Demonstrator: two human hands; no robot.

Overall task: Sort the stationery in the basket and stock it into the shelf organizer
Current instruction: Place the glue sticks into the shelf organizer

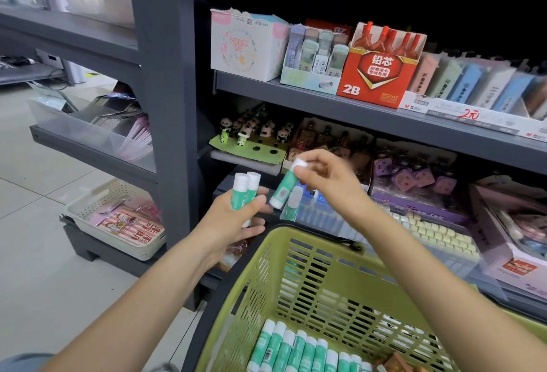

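Nearest, the green basket [260,277]: a row of green-and-white glue sticks [299,351] lies side by side on its floor, caps toward the far wall, with brown-wrapped stock just showing at the right corner. Above its far rim, the left hand [236,223]: fingers curled round two upright glue sticks [244,191], white caps up; the grip looks low on the barrels, so a jolt could tip one free toward the floor or back into the basket. Beside it, the right hand [322,182]: fingertips pinching a single glue stick [284,186] by its white cap, body hanging tilted toward the left hand. Risk: a cap-only pinch could pull the cap loose and drop the barrel, or let the stick swing and knock the pair. Just beyond, a clear shelf organizer [319,217] on the lower shelf holds one standing glue stick [291,204]; placing the next carelessly could topple it. Neighbouring compartments hold pale yellow erasers [435,232]; a misplaced stick would spoil the sort. Farther back, panda-topped items [257,132], purple boxed goods [414,182]; on the upper shelf, a red 2B lead box [381,75].
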